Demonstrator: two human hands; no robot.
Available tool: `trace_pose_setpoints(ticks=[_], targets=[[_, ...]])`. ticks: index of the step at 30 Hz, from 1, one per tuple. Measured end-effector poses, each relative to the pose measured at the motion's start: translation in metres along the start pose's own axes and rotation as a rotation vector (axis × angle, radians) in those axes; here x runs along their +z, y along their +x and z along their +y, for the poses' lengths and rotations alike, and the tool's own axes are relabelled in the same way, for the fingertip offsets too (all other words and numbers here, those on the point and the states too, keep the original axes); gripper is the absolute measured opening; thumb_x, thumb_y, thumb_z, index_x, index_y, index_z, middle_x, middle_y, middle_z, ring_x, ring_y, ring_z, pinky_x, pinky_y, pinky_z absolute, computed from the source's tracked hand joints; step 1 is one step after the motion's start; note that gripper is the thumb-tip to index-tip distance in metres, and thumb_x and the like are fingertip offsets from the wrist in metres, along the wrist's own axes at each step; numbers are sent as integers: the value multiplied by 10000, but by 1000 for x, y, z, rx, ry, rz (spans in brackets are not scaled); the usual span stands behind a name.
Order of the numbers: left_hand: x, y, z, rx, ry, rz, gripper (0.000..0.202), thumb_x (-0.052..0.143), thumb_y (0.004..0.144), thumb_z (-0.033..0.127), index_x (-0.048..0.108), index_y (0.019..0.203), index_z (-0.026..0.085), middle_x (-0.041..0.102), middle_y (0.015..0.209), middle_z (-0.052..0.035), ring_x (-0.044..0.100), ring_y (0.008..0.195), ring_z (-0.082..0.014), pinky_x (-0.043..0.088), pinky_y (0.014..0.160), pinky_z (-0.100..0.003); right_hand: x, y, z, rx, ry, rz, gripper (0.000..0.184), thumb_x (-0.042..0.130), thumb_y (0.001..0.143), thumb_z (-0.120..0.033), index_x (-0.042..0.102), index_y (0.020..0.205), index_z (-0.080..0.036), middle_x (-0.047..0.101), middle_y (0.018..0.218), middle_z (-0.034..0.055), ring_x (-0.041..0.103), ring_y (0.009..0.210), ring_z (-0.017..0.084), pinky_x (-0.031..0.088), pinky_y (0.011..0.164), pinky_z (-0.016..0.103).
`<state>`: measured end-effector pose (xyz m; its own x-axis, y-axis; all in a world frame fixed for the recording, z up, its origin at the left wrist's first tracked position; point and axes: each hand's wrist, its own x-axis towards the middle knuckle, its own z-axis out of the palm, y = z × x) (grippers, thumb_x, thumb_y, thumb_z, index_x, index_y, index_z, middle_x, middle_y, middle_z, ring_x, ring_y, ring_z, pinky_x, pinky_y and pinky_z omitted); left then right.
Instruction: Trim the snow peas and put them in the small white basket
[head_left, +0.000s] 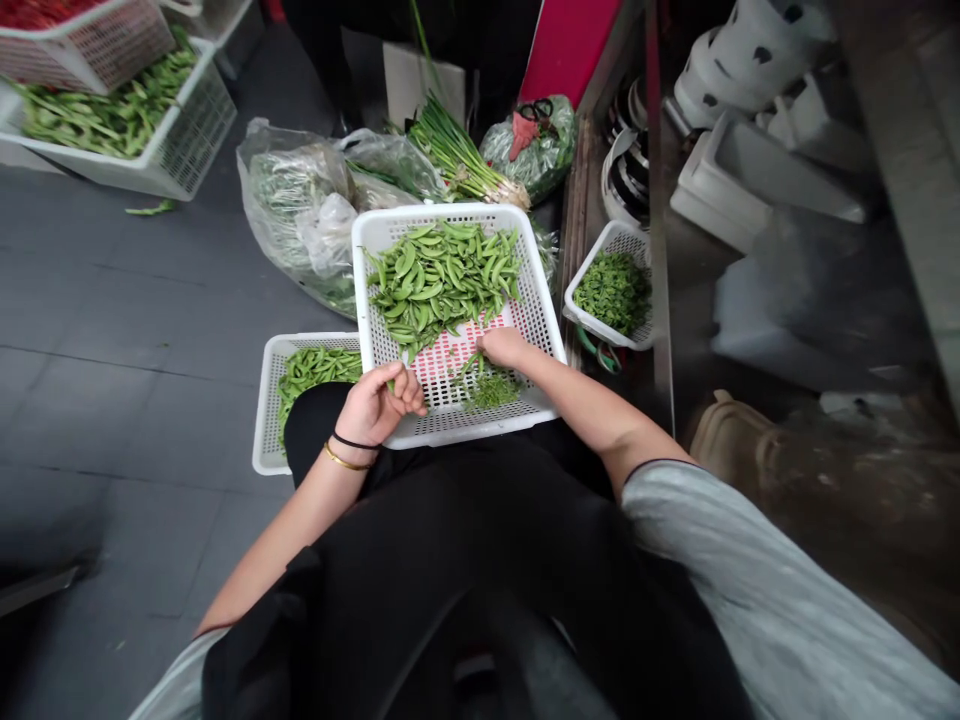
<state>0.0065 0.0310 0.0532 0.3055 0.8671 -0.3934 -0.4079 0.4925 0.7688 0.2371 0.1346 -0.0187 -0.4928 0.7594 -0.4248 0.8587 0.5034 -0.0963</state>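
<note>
A white perforated basket [551, 335] sits on my lap. Flat green pea pods [450, 275] are heaped in its far part, with a small pile of thin green trimmings [495, 390] near its front right corner. At the basket's front left edge, my left hand [382, 400] is curled closed around a pea pod [391, 385], of which only a small green end shows. My right hand [504, 346] is inside the basket, fingers pinched together just above the trimmings. Green bits lie right by its fingertips, but what it grips is hidden.
A second white basket [268, 400] of pods stands on the floor by my left knee. Bagged greens [300, 200] and spring onions [469, 150] lie beyond. A basket of leafy greens [613, 290] stands right, beside a metal shelf post [661, 250]. Stacked crates [199, 125] stand far left.
</note>
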Motion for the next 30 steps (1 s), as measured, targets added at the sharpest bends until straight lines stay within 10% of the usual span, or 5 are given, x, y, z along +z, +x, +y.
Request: trace_pose_setpoints(ticks=[6, 10, 18, 24, 30], targets=[[-5, 15, -13, 55, 301, 183, 198, 625, 719, 343, 639, 752, 148, 532, 512, 14, 412, 359, -78, 344, 341, -209, -35, -30, -10, -204, -14, 131, 233, 486, 871, -254, 691, 858, -143, 673, 897, 115, 577, 790, 193, 367, 655, 277], [4, 28, -26, 78, 537, 47, 241, 706, 682, 375, 655, 752, 151, 394, 387, 71, 308, 318, -52, 209, 319, -183, -62, -67, -40, -371, -23, 279, 277, 415, 905, -257, 674, 911, -160, 648, 888, 95, 551, 758, 184, 335, 621, 273], [27, 14, -29, 182, 283, 198, 326, 699, 682, 454, 540, 678, 170, 331, 409, 94, 250, 318, -40, 193, 320, -184, -55, -82, -69, -124, 243, 498, 232, 428, 875, -237, 632, 819, -141, 653, 830, 80, 551, 740, 172, 340, 656, 264], [6, -1, -21, 331, 273, 304, 274, 649, 745, 428, 546, 754, 175, 316, 445, 95, 254, 353, -44, 217, 341, -175, -54, -105, -29, 4, 363, 333, 173, 547, 823, -271, 653, 909, -164, 672, 858, 59, 566, 750, 171, 358, 677, 255], [10, -7, -22, 377, 328, 226, 254, 623, 781, 432, 583, 826, 185, 375, 482, 75, 293, 369, -57, 247, 362, -193, -56, -94, -64, -299, 483, 286, 262, 434, 912, -348, 618, 970, -170, 644, 894, 45, 530, 728, 139, 340, 658, 232]])
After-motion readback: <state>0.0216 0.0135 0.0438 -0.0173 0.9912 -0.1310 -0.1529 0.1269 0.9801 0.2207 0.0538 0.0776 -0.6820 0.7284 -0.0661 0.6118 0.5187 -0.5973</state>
